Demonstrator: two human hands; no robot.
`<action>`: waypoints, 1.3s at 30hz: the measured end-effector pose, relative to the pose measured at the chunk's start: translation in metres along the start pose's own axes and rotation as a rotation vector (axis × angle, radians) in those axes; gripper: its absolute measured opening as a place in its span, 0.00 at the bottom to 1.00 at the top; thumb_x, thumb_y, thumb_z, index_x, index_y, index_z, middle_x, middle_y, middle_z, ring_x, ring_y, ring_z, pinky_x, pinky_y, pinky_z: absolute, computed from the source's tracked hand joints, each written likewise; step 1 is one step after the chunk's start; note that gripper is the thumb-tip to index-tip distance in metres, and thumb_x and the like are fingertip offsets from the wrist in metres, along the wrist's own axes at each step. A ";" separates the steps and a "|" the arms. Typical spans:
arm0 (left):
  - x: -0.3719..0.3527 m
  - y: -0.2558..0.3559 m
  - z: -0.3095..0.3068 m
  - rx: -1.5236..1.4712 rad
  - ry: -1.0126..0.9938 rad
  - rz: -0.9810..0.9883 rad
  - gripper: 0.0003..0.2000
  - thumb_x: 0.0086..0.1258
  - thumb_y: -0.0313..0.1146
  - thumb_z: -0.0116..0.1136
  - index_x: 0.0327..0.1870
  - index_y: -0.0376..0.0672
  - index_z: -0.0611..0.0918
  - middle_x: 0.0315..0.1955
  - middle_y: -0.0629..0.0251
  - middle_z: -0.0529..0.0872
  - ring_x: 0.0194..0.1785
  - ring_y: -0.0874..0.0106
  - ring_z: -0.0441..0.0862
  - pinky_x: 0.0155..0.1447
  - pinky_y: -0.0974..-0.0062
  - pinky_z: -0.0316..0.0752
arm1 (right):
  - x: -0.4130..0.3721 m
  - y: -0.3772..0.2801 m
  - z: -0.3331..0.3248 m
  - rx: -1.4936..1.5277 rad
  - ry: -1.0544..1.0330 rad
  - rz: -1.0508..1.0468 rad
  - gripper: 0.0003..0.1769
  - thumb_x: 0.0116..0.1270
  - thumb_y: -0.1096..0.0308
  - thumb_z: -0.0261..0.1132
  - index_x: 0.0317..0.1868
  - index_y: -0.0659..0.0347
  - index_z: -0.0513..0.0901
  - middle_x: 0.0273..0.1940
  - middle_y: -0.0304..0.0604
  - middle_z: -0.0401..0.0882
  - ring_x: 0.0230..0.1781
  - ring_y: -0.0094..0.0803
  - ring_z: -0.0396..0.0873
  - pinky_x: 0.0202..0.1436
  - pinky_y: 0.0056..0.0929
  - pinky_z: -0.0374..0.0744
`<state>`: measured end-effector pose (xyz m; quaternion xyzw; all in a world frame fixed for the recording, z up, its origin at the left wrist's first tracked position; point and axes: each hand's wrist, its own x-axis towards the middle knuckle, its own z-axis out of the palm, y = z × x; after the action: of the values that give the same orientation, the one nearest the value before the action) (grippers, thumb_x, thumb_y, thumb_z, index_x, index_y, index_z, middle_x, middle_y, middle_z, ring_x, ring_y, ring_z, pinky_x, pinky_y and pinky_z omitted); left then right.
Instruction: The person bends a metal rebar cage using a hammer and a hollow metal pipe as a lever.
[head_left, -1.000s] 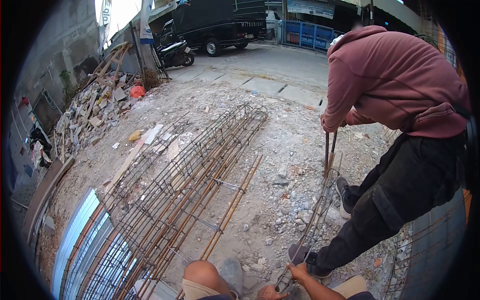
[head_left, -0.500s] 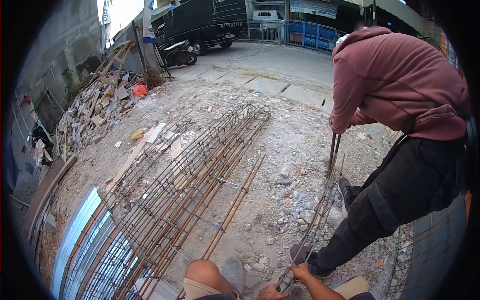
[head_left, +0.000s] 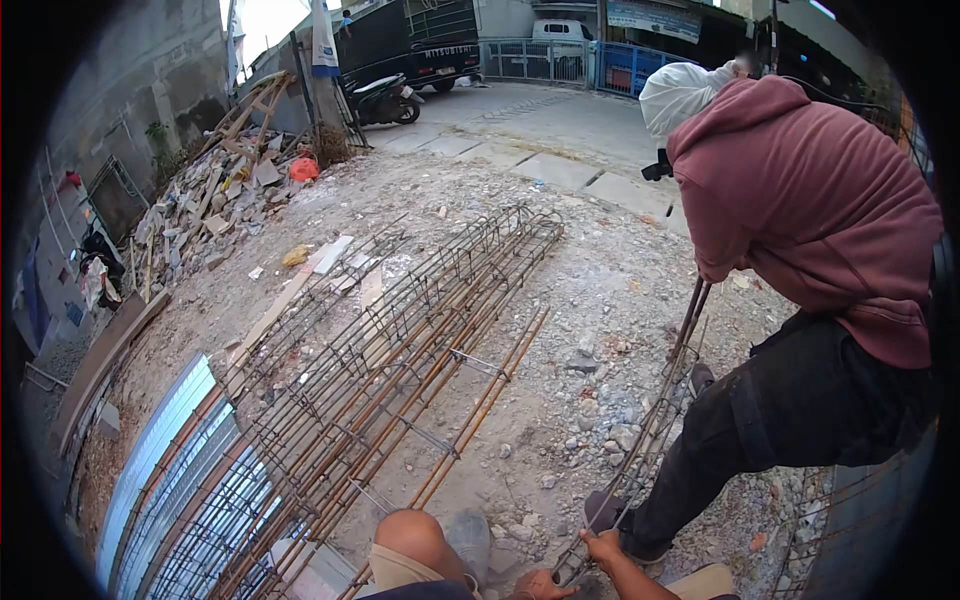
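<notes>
Workpiece: the narrow rebar frame [head_left: 650, 428], lying lengthwise on the rubble ground [head_left: 555, 400] from the crouched person's hands toward the co-worker [head_left: 810, 215]. From where I stand, the right hand [head_left: 601, 547] is wrapped around a rod near the frame's close end. The left hand [head_left: 545, 584] is beside that end, low at the view's edge; I cannot tell whether its fingers are closed or only resting against the steel.

At the far end, the co-worker leans over two steep bars [head_left: 690, 318] whose lower ends meet the frame. One dark shoe [head_left: 606, 511] is just beside the rods; whether it presses on them is not clear.

Handling, in my judgement:
1. Hold the close end low and firm, as force at the bars would likely twist or lift the frame.
2. Place the hands on opposite sides of the frame to resist rolling.
3. Position fingers clear of rod crossings, which could pinch bare skin.
4. Brace the boot [head_left: 468, 550] on firm ground, apart from the larger rebar cage [head_left: 400, 345] at the left.
5. Agree each push aloud with the co-worker.
</notes>
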<state>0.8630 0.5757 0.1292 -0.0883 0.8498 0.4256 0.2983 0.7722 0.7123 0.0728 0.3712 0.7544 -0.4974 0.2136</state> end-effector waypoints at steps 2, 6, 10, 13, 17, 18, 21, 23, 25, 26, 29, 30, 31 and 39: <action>-0.001 0.000 -0.002 0.004 -0.013 -0.002 0.25 0.47 0.54 0.64 0.34 0.38 0.80 0.29 0.53 0.81 0.32 0.62 0.76 0.36 0.63 0.68 | -0.001 -0.001 -0.001 -0.021 -0.009 0.004 0.28 0.53 0.65 0.69 0.42 0.75 0.62 0.30 0.50 0.71 0.14 0.31 0.69 0.12 0.31 0.66; 0.005 -0.010 0.007 0.062 -0.033 0.028 0.27 0.43 0.55 0.66 0.32 0.37 0.80 0.29 0.53 0.81 0.32 0.60 0.77 0.39 0.64 0.70 | -0.011 -0.014 -0.006 -0.061 -0.056 0.069 0.42 0.49 0.63 0.71 0.54 0.79 0.56 0.45 0.57 0.71 0.28 0.36 0.77 0.17 0.30 0.75; 0.014 -0.020 0.013 0.114 -0.053 0.051 0.28 0.38 0.56 0.67 0.31 0.37 0.80 0.28 0.53 0.81 0.33 0.59 0.78 0.41 0.65 0.72 | -0.006 -0.011 -0.005 -0.083 -0.067 0.058 0.40 0.50 0.63 0.71 0.53 0.78 0.58 0.44 0.56 0.71 0.26 0.36 0.77 0.16 0.30 0.73; 0.025 -0.019 0.000 0.183 -0.163 0.004 0.34 0.40 0.63 0.60 0.39 0.38 0.79 0.34 0.53 0.81 0.40 0.59 0.78 0.47 0.66 0.71 | -0.010 -0.016 -0.004 -0.089 -0.059 0.101 0.38 0.50 0.63 0.71 0.53 0.77 0.60 0.44 0.55 0.70 0.24 0.35 0.75 0.15 0.30 0.72; 0.018 -0.020 0.001 0.232 -0.218 0.002 0.41 0.42 0.72 0.50 0.43 0.38 0.78 0.40 0.52 0.80 0.47 0.60 0.77 0.51 0.68 0.70 | -0.004 0.002 -0.001 0.032 -0.035 -0.027 0.30 0.54 0.66 0.68 0.47 0.72 0.60 0.32 0.49 0.71 0.13 0.31 0.68 0.11 0.30 0.66; 0.018 -0.022 0.003 0.232 -0.235 -0.010 0.40 0.43 0.72 0.50 0.42 0.38 0.77 0.40 0.52 0.80 0.47 0.60 0.77 0.51 0.67 0.70 | -0.005 0.003 -0.003 0.036 -0.057 -0.057 0.29 0.54 0.66 0.68 0.46 0.73 0.62 0.33 0.50 0.71 0.13 0.30 0.68 0.11 0.30 0.66; 0.017 -0.020 -0.001 0.209 -0.265 -0.024 0.40 0.43 0.71 0.50 0.41 0.38 0.77 0.41 0.52 0.79 0.47 0.59 0.76 0.51 0.66 0.69 | -0.016 -0.003 -0.005 0.029 -0.070 -0.168 0.27 0.54 0.66 0.68 0.45 0.74 0.64 0.35 0.52 0.72 0.13 0.30 0.69 0.12 0.30 0.67; 0.016 -0.022 0.000 0.187 -0.278 -0.027 0.40 0.43 0.71 0.50 0.41 0.38 0.76 0.41 0.52 0.79 0.48 0.59 0.76 0.51 0.66 0.69 | -0.017 -0.005 -0.006 0.021 -0.061 -0.249 0.26 0.54 0.66 0.68 0.44 0.75 0.66 0.35 0.52 0.72 0.13 0.31 0.69 0.12 0.30 0.67; 0.017 -0.027 0.002 0.173 -0.234 -0.016 0.39 0.42 0.71 0.52 0.41 0.39 0.77 0.41 0.51 0.78 0.48 0.58 0.75 0.51 0.65 0.69 | -0.011 -0.004 -0.007 -0.030 -0.146 -0.074 0.24 0.55 0.66 0.68 0.44 0.74 0.67 0.38 0.52 0.72 0.17 0.31 0.71 0.12 0.30 0.67; 0.017 -0.027 0.004 0.171 -0.224 -0.012 0.38 0.42 0.70 0.53 0.41 0.40 0.77 0.41 0.52 0.78 0.47 0.58 0.75 0.51 0.65 0.69 | -0.010 -0.003 -0.006 -0.036 -0.145 -0.068 0.24 0.55 0.66 0.68 0.44 0.74 0.67 0.38 0.52 0.72 0.17 0.31 0.71 0.12 0.30 0.67; 0.014 -0.024 -0.001 0.194 -0.214 -0.036 0.38 0.42 0.70 0.54 0.42 0.40 0.77 0.41 0.52 0.78 0.48 0.58 0.75 0.51 0.65 0.69 | -0.017 -0.004 -0.003 -0.006 -0.093 -0.071 0.23 0.55 0.66 0.67 0.45 0.70 0.68 0.38 0.48 0.73 0.21 0.31 0.73 0.12 0.30 0.68; 0.013 -0.022 -0.005 0.184 -0.257 -0.044 0.38 0.42 0.70 0.54 0.42 0.40 0.77 0.42 0.52 0.78 0.48 0.59 0.75 0.52 0.65 0.69 | -0.021 -0.005 -0.001 0.004 -0.056 -0.074 0.22 0.55 0.67 0.67 0.45 0.69 0.68 0.38 0.47 0.73 0.23 0.31 0.73 0.12 0.29 0.67; 0.013 -0.021 -0.006 0.188 -0.267 -0.034 0.38 0.42 0.70 0.54 0.42 0.40 0.77 0.42 0.52 0.78 0.48 0.59 0.75 0.52 0.65 0.69 | -0.023 -0.007 0.000 0.011 -0.021 -0.081 0.22 0.55 0.67 0.67 0.46 0.68 0.69 0.39 0.46 0.74 0.24 0.31 0.73 0.11 0.29 0.67; 0.006 -0.023 -0.012 0.172 -0.223 -0.044 0.37 0.42 0.69 0.55 0.39 0.39 0.79 0.38 0.49 0.80 0.45 0.56 0.77 0.49 0.63 0.70 | -0.009 0.010 0.008 -0.037 0.027 -0.041 0.22 0.55 0.69 0.66 0.49 0.67 0.69 0.38 0.44 0.74 0.23 0.31 0.73 0.11 0.29 0.67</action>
<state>0.8623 0.5531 0.1154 -0.0329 0.8426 0.3518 0.4065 0.7854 0.7037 0.0698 0.3585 0.7738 -0.4825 0.1999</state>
